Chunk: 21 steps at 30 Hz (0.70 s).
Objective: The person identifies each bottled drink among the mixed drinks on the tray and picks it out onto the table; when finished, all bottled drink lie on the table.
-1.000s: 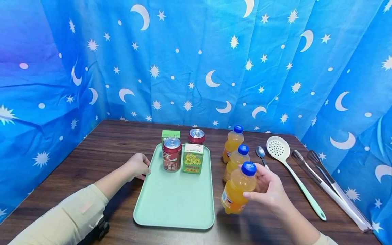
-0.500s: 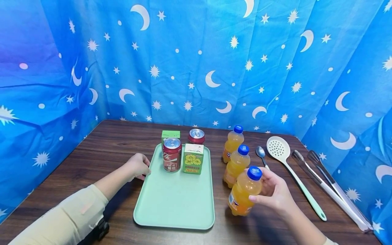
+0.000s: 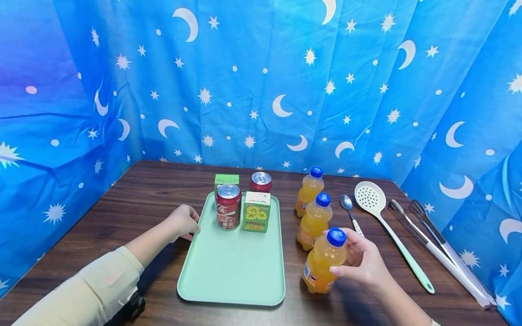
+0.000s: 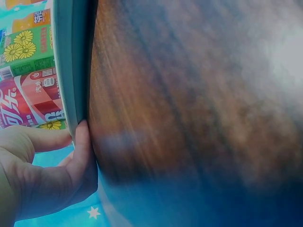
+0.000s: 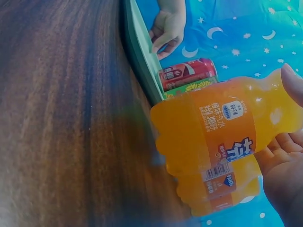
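Observation:
My right hand [image 3: 363, 262] grips an orange soda bottle [image 3: 324, 267] with a blue cap, upright and close over the table right of the tray. Two matching bottles stand behind it, the middle bottle [image 3: 314, 224] and the far bottle [image 3: 311, 192]. At its left rim, the mint-green tray [image 3: 232, 271] is pinched between thumb and fingers of my left hand [image 3: 183, 222]. On the tray's far half are a red soda can [image 3: 228, 213], a green drink carton [image 3: 257, 217] with yellow flowers, a second carton [image 3: 227, 179] and a second can [image 3: 261, 181], the last two partly hidden.
Right of the bottles lie a small spoon [image 3: 347, 203], a slotted skimmer [image 3: 370, 197] with a pale green handle, and metal tongs [image 3: 440, 249]. A blue star-and-moon curtain [image 3: 261, 90] borders the dark wooden table [image 3: 155, 185] at the back and sides.
The right hand has carried the bottle rightward, away from the tray, then slightly lower, lining it up in front of the other two bottles. The left hand has stayed at the tray rim.

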Available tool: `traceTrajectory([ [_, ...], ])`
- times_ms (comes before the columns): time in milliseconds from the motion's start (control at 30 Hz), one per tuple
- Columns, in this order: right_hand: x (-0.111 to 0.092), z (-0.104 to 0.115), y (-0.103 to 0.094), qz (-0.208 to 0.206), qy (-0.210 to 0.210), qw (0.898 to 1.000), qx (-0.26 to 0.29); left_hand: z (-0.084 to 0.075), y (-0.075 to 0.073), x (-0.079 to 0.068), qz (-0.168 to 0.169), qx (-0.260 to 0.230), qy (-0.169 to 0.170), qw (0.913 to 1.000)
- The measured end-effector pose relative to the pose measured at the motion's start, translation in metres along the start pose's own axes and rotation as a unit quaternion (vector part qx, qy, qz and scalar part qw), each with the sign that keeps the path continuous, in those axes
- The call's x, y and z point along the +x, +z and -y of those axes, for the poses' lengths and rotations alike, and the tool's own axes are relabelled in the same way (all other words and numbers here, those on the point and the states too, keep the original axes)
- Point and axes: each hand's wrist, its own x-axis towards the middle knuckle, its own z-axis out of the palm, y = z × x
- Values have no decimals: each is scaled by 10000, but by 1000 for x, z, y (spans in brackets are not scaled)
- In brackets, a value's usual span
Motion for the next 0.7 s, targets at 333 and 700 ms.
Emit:
traceTrajectory([
  [333, -3, -7, 3, -91, -126, 9999, -26, -2, -2, -1, 10, 19, 3, 10000],
  [700, -5, -6, 3, -180, -112, 9996, -209, -2, -1, -1, -1, -7, -5, 10000],
])
